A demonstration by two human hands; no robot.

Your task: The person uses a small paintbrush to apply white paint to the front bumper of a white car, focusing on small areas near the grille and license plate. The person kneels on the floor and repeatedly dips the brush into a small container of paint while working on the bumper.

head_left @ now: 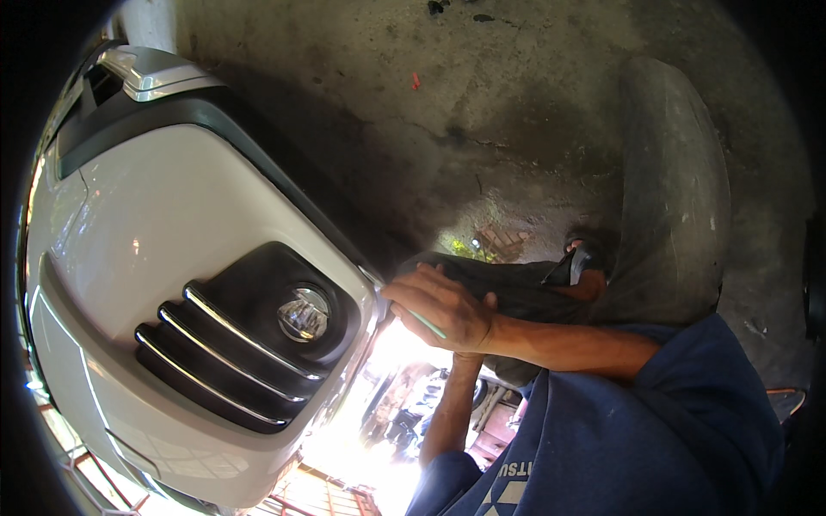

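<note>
My right hand reaches across from the right to the near edge of a white car bumper. Its fingers are bent and pressed together at that edge, and a thin pale green stick lies between them. From below comes my left forearm, crossing beneath the right wrist. The left hand is mostly hidden behind the right one, so its fingers do not show. Beside the hands, the bumper holds a black fog lamp panel with several chrome strips and a round clear fog lamp.
Black trim runs along the bumper's far side. A small red object lies on the stained concrete floor. My bent legs in dark trousers and a sandalled foot are at the right. Bright glare washes out the area below the hands.
</note>
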